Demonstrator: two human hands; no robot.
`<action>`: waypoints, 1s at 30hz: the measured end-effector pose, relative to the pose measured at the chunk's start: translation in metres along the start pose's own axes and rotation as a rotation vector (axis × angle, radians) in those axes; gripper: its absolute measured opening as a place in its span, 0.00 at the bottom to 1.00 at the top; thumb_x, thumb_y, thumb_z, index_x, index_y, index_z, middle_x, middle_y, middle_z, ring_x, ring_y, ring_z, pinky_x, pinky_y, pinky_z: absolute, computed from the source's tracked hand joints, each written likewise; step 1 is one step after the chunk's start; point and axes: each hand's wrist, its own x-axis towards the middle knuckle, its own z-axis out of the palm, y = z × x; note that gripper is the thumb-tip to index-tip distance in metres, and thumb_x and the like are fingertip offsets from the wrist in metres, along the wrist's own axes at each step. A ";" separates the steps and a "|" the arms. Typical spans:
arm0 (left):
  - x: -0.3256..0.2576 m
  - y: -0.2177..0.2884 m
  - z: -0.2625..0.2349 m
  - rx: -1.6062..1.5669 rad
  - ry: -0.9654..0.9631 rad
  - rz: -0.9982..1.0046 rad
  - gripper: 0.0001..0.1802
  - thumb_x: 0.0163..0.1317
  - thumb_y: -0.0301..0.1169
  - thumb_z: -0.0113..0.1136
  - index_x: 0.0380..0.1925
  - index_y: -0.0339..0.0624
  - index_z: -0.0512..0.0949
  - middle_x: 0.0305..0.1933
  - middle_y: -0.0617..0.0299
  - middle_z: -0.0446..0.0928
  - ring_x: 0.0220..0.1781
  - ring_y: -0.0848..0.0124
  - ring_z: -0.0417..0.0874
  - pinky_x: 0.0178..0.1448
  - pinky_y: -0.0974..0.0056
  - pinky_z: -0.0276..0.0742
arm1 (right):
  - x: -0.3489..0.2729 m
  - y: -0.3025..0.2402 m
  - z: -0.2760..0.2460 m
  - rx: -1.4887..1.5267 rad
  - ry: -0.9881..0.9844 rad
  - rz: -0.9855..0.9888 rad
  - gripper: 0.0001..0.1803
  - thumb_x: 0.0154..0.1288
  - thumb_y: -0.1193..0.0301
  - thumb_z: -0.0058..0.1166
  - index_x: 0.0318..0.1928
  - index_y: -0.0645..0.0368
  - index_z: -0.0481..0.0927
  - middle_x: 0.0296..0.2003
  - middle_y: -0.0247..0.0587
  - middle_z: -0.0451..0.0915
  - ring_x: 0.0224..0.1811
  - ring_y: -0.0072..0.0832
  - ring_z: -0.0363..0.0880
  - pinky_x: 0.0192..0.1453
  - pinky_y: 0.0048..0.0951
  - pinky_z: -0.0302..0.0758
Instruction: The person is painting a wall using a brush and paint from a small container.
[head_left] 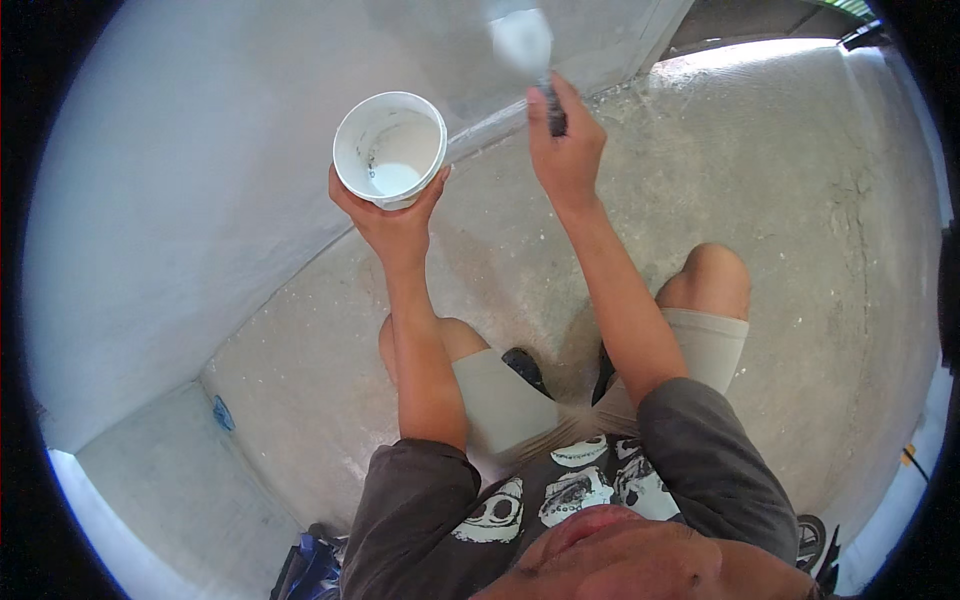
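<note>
My left hand (pixel 392 225) is wrapped round the lower side of a white plastic bucket (pixel 345 150). The bucket is tipped so that its mouth shows; white paint-like material (pixel 395 178) lies at the bottom and smears its inner wall. To the right, my right hand (pixel 568 150) grips the dark handle of a flat, white-headed tool (pixel 524 42). Motion blurs the tool's head, which widens away from the handle; whether it is a brush or a scraper I cannot tell. It is held up in front of the pale wall (pixel 230 130), apart from the bucket.
Specked concrete floor (pixel 800 220) spreads below and to the right. The wall meets the floor along a diagonal edge. A small blue object (pixel 222 412) lies near the left corner. A dark blue item (pixel 310 565) is at the lower left, and a wheel (pixel 808 540) at the lower right.
</note>
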 end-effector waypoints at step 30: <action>-0.001 0.024 0.009 0.077 -0.044 0.027 0.66 0.36 0.37 0.92 0.72 0.43 0.55 0.70 0.53 0.63 0.72 0.56 0.69 0.75 0.52 0.67 | 0.094 0.259 -0.123 -0.391 -0.076 0.307 0.27 0.78 0.47 0.47 0.53 0.55 0.88 0.46 0.56 0.87 0.52 0.52 0.86 0.57 0.44 0.79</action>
